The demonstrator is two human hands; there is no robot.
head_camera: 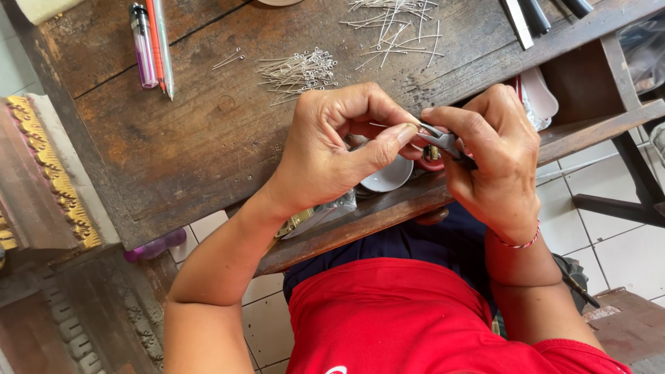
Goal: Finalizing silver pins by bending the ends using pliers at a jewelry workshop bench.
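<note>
**A:** Head view. What lay around the hands on the wooden table [208,131]?

**B:** A heap of eye pins [299,70] lay just beyond the left hand [325,149], and a looser scatter of straight pins [398,24] lay farther off near the far edge. A purple lighter [143,47] and two pens [161,45] lay side by side at the far left. Dark tool handles [544,14] showed at the upper right. A carved, gilded frame [48,166] stood left of the table. The two hands hid most of what lay beneath them.

**A:** Any containers?

**B:** A small grey dish [389,176] sat under the hands near the table's near edge; its contents could not be seen. A crumpled clear plastic bag [332,206] lay just left of it, its contents unclear.

**A:** And the work piece?

**B:** A thin metal pin [382,125] ran between the hands, above the dish. The left hand's thumb and forefinger were pressed together, pinching it. The right hand [495,156] was closed round small pliers [443,142], whose tips met the pin beside the left thumb. The pin was too fine to show its shape.
</note>
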